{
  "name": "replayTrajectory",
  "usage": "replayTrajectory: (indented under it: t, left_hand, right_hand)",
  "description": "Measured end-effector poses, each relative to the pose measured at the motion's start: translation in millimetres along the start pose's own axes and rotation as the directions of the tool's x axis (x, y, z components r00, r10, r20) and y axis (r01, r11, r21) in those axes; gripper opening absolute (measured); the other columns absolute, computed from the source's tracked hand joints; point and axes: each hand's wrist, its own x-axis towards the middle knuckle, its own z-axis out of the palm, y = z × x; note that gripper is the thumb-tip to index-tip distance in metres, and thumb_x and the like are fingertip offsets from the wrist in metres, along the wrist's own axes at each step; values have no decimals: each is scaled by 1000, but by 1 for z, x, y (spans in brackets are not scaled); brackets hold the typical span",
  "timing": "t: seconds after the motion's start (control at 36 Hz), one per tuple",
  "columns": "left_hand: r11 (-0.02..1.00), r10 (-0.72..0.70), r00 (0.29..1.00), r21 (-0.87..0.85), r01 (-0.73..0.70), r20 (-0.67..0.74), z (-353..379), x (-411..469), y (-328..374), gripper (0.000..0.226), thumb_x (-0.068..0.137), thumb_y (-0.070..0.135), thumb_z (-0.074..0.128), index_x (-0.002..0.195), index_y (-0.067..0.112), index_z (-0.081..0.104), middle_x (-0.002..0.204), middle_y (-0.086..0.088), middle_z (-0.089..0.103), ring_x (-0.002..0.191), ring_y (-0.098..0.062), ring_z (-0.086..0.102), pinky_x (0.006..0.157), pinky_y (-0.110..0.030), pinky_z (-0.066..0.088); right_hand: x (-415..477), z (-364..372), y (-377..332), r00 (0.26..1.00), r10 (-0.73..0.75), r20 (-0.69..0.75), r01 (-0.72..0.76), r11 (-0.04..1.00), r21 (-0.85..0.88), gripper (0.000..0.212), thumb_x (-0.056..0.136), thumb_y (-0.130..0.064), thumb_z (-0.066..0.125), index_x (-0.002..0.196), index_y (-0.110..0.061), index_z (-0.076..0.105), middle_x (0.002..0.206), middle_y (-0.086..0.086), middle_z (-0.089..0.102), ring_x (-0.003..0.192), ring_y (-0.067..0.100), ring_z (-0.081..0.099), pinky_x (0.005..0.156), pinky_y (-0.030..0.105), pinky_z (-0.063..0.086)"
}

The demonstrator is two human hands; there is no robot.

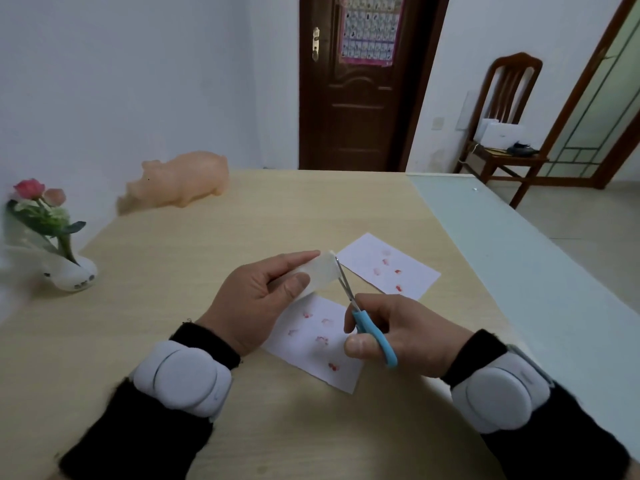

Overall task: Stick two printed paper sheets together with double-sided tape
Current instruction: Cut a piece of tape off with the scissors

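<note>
Left grip (256,301) pinches white tape (323,275) while right grip (401,336) holds blue scissors (369,329), blades at its edge.

Sky-blue handles on my scissors (375,336), silver blades. The tape (323,275) is milky white. The near sheet (311,341) and the far sheet (391,268) are white, dotted with small pink-red prints. Pale wood-grain table (242,220), black sleeves (138,438), pale grey wristbands (183,379), a peach pig (187,181), pink flowers (31,190) with green leaves.

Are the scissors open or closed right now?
Slightly open: the scissors in the right hand show a thin gap between blades beside the tape.
</note>
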Motion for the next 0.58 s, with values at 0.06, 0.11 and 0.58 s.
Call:
replayTrajectory:
  t: [0.06, 0.11, 0.58]
  left_hand:
    - [1000, 2, 1000, -3, -2, -2, 0, 1, -1, 28, 81, 31, 52, 105, 45, 60, 108, 41, 57, 102, 14, 56, 82, -2, 39]
    - [1000, -3, 1000, -9, 3, -4, 0, 1, 0, 28, 81, 31, 52, 104, 45, 60, 107, 40, 58, 102, 14, 57, 82, -2, 39]
    - [999, 19, 1000, 26, -20, 16, -2, -1, 4, 27, 82, 31, 52, 103, 48, 58, 97, 44, 59, 98, 15, 57, 79, -1, 38]
  right_hand:
    - [0, 0, 0, 1000, 3, 10, -3, 1000, -1, 55, 51, -67, 64, 81, -21, 60, 56, -16, 49, 55, 1, 44, 56, 17, 39]
    - [1, 1, -1, 1000, 7, 16, -7, 1000, -3, 55, 51, -67, 64, 81, -21, 60, 57, -16, 49, 55, 2, 45, 56, 17, 39]
    - [3, 2, -7, 999, -31, -16, 31, 999, -43, 56, 50, -67, 64, 77, -18, 60, 52, -13, 46, 53, 6, 42, 55, 20, 37]
